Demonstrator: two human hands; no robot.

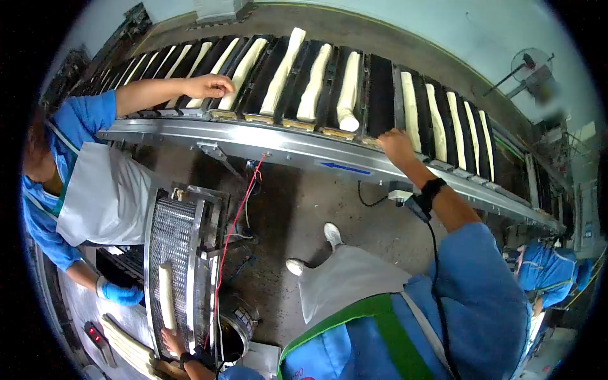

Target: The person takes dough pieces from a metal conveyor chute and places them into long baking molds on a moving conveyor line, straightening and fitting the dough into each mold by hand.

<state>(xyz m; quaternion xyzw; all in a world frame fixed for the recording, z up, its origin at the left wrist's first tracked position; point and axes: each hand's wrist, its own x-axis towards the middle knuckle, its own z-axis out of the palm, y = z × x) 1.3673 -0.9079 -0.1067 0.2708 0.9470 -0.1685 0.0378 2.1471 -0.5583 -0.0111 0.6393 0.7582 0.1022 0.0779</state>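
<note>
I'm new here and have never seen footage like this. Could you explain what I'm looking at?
This single picture comes from a camera on a person's head, looking forward and down. Their right hand is at the near edge of a long conveyor, beside a dark tray without a strip. Neighbouring trays carry long pale strips, perhaps dough. Their left hand touches the end of another strip on a metal mesh belt; whether it grips is unclear. A co-worker at left reaches over the conveyor.

From where I stand, a pale, slim, nearly straight dough roll [166,294] lies lengthwise on the mesh belt [175,228], near end at the left hand [172,342]. A long black tray [381,88] meets the right hand [398,147].
</note>
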